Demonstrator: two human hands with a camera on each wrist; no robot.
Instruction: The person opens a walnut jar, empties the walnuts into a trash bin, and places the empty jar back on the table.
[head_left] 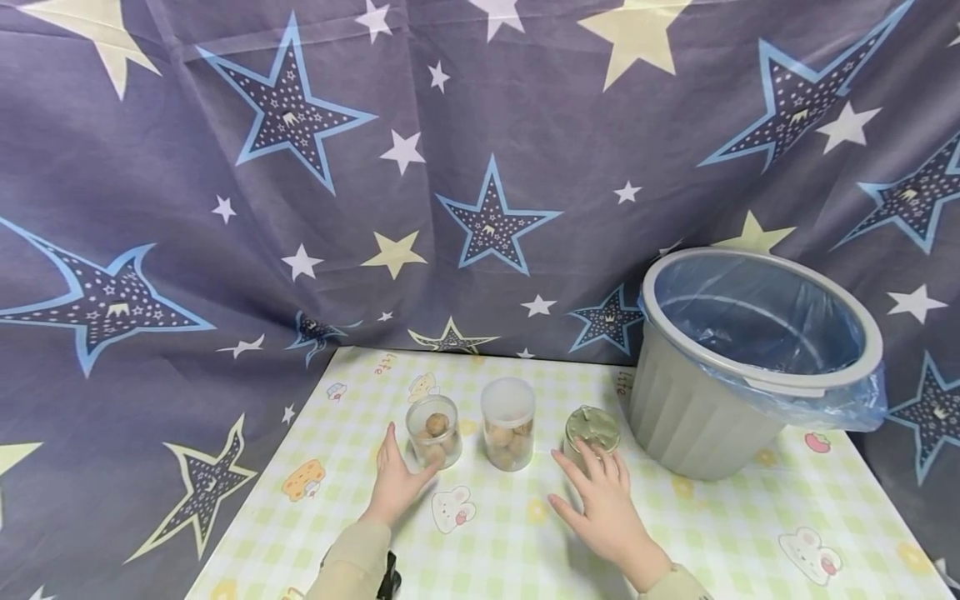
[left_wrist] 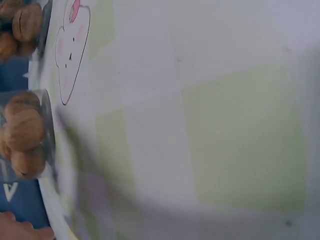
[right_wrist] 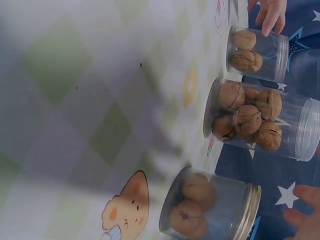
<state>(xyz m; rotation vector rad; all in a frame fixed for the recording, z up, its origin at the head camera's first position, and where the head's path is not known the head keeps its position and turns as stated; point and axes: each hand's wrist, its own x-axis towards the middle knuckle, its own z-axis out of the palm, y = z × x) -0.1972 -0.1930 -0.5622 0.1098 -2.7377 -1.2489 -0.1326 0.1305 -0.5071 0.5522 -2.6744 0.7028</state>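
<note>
Three clear jars of walnuts stand in a row on the table. The left jar (head_left: 433, 432) is short, and my left hand (head_left: 397, 482) is beside it with fingers spread, thumb near its lower front. A taller jar (head_left: 508, 423) with a frosted top stands in the middle, touched by neither hand. At the right is a jar with a green-gold lid (head_left: 592, 427); my right hand (head_left: 606, 508) is in front of it, fingertips at the lid's near edge, fingers spread. In the right wrist view, fingertips (right_wrist: 305, 210) show close to the gold-rimmed lid (right_wrist: 248, 212).
A large grey bin (head_left: 697, 408) lined with a blue bag stands right of the jars. The table (head_left: 495, 542) has a green checked cover with cartoon prints. Behind it hangs a dark star-patterned cloth (head_left: 360, 217).
</note>
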